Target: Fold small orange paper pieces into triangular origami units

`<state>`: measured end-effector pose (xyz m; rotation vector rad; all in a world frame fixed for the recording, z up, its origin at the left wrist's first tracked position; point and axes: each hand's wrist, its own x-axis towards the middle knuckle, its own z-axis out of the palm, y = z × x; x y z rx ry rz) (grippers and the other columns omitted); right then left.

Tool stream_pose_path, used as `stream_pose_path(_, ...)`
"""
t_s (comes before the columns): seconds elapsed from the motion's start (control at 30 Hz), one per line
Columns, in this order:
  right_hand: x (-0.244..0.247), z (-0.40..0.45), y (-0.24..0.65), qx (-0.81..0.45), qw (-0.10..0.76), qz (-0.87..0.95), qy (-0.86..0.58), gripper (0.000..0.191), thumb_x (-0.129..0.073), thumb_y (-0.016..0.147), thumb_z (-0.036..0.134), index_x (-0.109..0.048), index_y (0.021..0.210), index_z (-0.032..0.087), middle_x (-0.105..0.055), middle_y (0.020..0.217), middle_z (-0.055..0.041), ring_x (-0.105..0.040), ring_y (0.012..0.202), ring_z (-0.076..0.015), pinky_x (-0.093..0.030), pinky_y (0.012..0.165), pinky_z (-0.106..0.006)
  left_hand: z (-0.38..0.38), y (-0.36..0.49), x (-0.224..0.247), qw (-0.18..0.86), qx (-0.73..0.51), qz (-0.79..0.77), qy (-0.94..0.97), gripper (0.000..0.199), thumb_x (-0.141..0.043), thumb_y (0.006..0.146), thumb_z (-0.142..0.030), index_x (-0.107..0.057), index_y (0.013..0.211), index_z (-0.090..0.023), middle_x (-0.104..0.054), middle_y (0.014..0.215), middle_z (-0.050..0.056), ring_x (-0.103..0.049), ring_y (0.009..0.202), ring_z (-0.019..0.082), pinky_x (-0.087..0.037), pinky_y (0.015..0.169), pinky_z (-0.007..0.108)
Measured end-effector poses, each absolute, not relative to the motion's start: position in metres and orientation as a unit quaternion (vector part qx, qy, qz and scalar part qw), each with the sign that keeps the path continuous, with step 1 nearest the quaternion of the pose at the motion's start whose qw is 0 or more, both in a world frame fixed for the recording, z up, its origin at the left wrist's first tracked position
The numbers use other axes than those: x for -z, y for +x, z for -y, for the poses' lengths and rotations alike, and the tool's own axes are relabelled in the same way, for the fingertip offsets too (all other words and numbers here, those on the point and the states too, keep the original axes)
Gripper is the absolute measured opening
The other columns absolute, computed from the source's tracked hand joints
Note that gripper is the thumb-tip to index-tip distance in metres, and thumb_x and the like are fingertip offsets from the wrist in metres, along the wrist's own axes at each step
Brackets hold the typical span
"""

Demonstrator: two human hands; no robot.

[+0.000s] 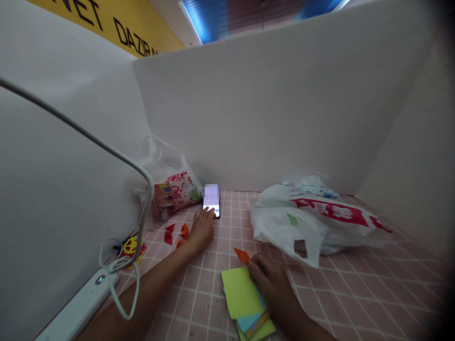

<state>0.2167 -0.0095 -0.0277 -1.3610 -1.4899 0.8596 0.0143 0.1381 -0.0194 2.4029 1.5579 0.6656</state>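
Observation:
My left hand (pixel 202 230) reaches forward with its fingers stretched out, the tips at the lower part of a smartphone (pixel 212 201) with a lit screen. The phone lies near the back wall. Between the thumb and fingers of my right hand (pixel 268 277) is a small folded orange paper (pixel 241 255) with a pointed end. Just under and beside that hand, a loose stack of coloured paper squares (pixel 241 293) shows yellow-green on top and blue and tan below. Left of my left hand lie small orange folded papers (pixel 184 231) and a red folded paper (pixel 169 234).
A white plastic bag (pixel 291 222) with red print lies at right. Another bag (pixel 174 184), holding packages, stands at the back left. A white power strip (pixel 80 303) and a looped cable (pixel 117 265) run along the left wall, beside a yellow and red item (pixel 131 246).

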Motion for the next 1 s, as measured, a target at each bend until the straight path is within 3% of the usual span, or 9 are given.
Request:
stream_pose_path(0.23, 0.027, 0.008, 0.216, -0.362, 0.456, 0.603, -0.546, 0.031, -0.045, 0.09, 0.04, -0.046, 0.066, 0.02, -0.047, 0.061, 0.0012, -0.045, 0.058, -0.0154, -0.033, 0.053, -0.027, -0.145, 0.017, 0.025, 0.081, -0.188, -0.529, 0.824, 0.071, -0.037, 0.074, 0.004, -0.04, 0.143, -0.012, -0.051, 0.144, 0.015, -0.028, 0.145, 0.027, -0.01, 0.119, 0.052)
stream_pose_path(0.4, 0.025, 0.009, 0.216, -0.364, 0.451, 0.605, -0.546, 0.033, -0.044, 0.09, 0.041, -0.045, 0.065, 0.02, -0.047, 0.061, 0.0009, -0.045, 0.059, -0.0154, -0.033, 0.054, -0.026, -0.148, 0.02, 0.024, 0.069, -0.172, -0.537, 0.823, 0.066, -0.038, 0.074, 0.004, -0.047, 0.137, -0.015, -0.048, 0.147, 0.012, -0.028, 0.145, 0.026, -0.011, 0.119, 0.051)
stream_pose_path(0.77, 0.025, 0.009, 0.216, -0.375, 0.451, 0.594, -0.551, 0.032, -0.044, 0.09, 0.042, -0.044, 0.065, 0.021, -0.045, 0.062, 0.0016, -0.043, 0.059, -0.0157, -0.033, 0.054, -0.027, -0.147, 0.02, 0.024, 0.039, -0.197, -0.532, 0.823, 0.058, -0.039, 0.077, 0.002, -0.049, 0.133, -0.013, -0.056, 0.139, 0.014, -0.034, 0.142, 0.024, -0.01, 0.12, 0.048)
stream_pose_path(1.0, 0.024, 0.008, 0.215, -0.377, 0.45, 0.592, -0.552, 0.032, -0.043, 0.088, 0.043, -0.044, 0.065, 0.021, -0.044, 0.062, 0.0014, -0.042, 0.059, -0.0158, -0.032, 0.054, -0.027, -0.154, 0.002, 0.012, 0.023, -0.229, -0.556, 0.799, 0.047, -0.042, 0.075, 0.002, -0.058, 0.117, -0.015, -0.059, 0.134, 0.015, -0.042, 0.136, 0.028, -0.019, 0.116, 0.051)
